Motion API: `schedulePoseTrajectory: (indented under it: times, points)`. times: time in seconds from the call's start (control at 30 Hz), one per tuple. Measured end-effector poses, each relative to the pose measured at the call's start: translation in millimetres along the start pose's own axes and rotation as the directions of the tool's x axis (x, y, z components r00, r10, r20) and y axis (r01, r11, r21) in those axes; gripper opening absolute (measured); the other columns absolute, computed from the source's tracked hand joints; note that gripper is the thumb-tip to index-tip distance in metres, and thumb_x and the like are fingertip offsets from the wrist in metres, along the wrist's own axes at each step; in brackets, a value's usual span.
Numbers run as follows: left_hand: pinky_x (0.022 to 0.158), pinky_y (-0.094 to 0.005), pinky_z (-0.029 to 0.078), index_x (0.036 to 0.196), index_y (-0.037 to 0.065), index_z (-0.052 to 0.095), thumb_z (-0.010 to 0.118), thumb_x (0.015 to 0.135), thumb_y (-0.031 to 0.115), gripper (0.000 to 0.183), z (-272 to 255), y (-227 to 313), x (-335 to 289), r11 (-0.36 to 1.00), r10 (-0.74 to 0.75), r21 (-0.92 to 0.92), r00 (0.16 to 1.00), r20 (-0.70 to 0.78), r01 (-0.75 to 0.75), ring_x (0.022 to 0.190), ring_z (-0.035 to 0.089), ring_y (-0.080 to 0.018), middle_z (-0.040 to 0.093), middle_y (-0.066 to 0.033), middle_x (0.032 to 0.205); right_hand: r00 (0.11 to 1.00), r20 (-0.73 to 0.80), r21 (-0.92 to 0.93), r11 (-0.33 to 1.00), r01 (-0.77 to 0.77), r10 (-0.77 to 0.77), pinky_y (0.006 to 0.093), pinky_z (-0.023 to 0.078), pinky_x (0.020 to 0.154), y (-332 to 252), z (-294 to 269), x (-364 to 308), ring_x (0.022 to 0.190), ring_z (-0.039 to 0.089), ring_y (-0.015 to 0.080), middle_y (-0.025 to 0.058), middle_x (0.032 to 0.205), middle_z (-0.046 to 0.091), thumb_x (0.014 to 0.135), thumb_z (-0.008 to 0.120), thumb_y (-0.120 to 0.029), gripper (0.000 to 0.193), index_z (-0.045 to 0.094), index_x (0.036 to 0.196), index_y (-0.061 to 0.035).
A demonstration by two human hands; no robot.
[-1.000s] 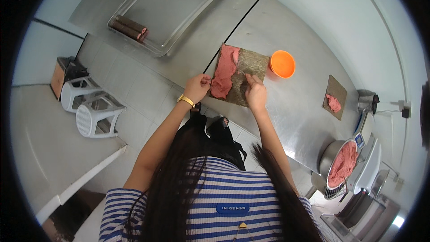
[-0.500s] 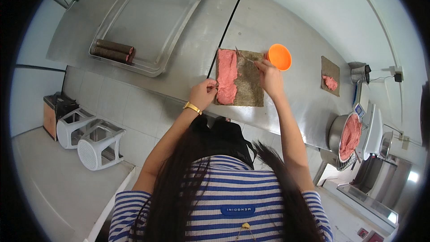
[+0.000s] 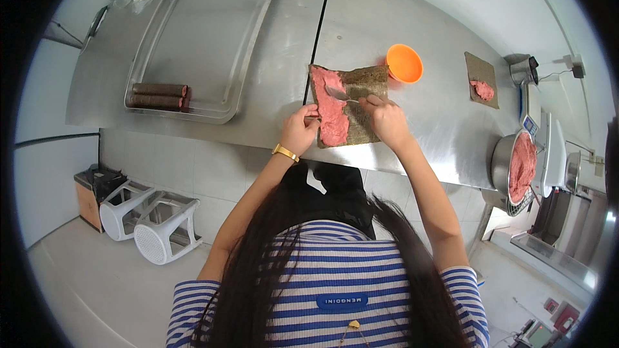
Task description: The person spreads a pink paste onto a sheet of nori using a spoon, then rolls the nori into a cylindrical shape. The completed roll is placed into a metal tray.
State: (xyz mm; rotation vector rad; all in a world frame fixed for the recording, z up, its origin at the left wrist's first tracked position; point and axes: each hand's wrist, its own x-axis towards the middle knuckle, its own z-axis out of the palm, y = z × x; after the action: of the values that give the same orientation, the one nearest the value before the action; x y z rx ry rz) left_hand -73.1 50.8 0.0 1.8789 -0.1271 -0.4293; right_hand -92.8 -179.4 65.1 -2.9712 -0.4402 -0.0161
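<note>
A dark green seaweed sheet (image 3: 365,87) lies in front of me on the steel table, with a band of pink meat paste (image 3: 333,122) spread along its left side. My right hand (image 3: 385,119) is closed round the handle of a metal spoon (image 3: 335,93), whose bowl rests on the upper part of the paste. At the sheet's left edge my left hand (image 3: 302,130), with a gold watch at the wrist, pinches the border with bent fingers. Just beyond the sheet's far right corner stands an orange bowl (image 3: 405,63); what it holds cannot be made out.
A large metal tray (image 3: 240,84) at the left holds two seaweed rolls (image 3: 158,95). To the right lie another seaweed sheet (image 3: 476,67) with a lump of paste, a steel bowl (image 3: 501,161) full of paste and a scale (image 3: 530,116). White stools (image 3: 161,235) stand on the floor.
The spoon has moved left and nearer, from over the sheet's far edge onto the paste. The sheet has turned slightly and its far edge now looks wavy. My view has shifted a little.
</note>
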Motion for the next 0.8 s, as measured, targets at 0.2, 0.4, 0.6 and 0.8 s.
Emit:
schedulePoseTrajectory:
  times: [0.2,0.4,0.6,0.8]
  points:
    - [0.077,-0.0274,0.051,0.120,-0.001,0.057,0.058,0.083,0.002,0.037,0.7,-14.9,5.5,0.998,0.018,-0.066,0.999,0.032,-0.016,0.087,0.064,-0.0142,0.066,-0.0113,0.107,0.986,0.066,-0.011,0.988,0.154,-0.153,0.0358,0.053,0.072,-2.5,-26.7,-19.6,0.084,0.062,0.0235,0.0046,0.086,0.060,0.074,0.056,-0.007,0.031,0.068,0.102,-0.0085]
    - [0.080,-0.0298,0.051,0.113,0.004,0.062,0.055,0.086,0.002,0.028,-20.4,-5.1,52.5,0.982,0.152,0.129,0.982,-0.111,-0.137,0.092,0.066,-0.0171,0.067,-0.0103,0.106,0.998,0.039,0.031,0.998,0.057,-0.058,0.0383,0.053,0.067,12.6,-44.0,-3.1,0.080,0.063,0.0253,0.0053,0.087,0.062,0.071,0.057,-0.003,0.037,0.068,0.106,-0.0109]
    - [0.081,-0.0332,0.051,0.106,0.004,0.066,0.062,0.082,0.010,0.025,-30.2,55.6,146.7,0.874,0.305,0.284,0.901,0.310,-0.394,0.091,0.066,-0.0220,0.070,-0.0106,0.097,0.998,0.030,0.018,0.998,-0.064,0.063,0.0408,0.052,0.067,13.1,-32.3,17.6,0.085,0.065,0.0261,0.0070,0.088,0.062,0.074,0.055,-0.003,0.036,0.069,0.107,-0.0114]
    - [0.075,-0.0324,0.053,0.101,0.007,0.069,0.064,0.077,0.010,0.024,-14.8,85.8,183.1,0.842,0.035,0.411,0.795,0.606,-0.351,0.080,0.068,-0.0218,0.071,-0.0094,0.086,1.000,-0.011,-0.021,1.000,-0.014,0.013,0.0400,0.052,0.071,12.4,-19.9,35.8,0.082,0.063,0.0266,0.0066,0.087,0.063,0.074,0.056,-0.001,0.036,0.068,0.107,-0.0087]
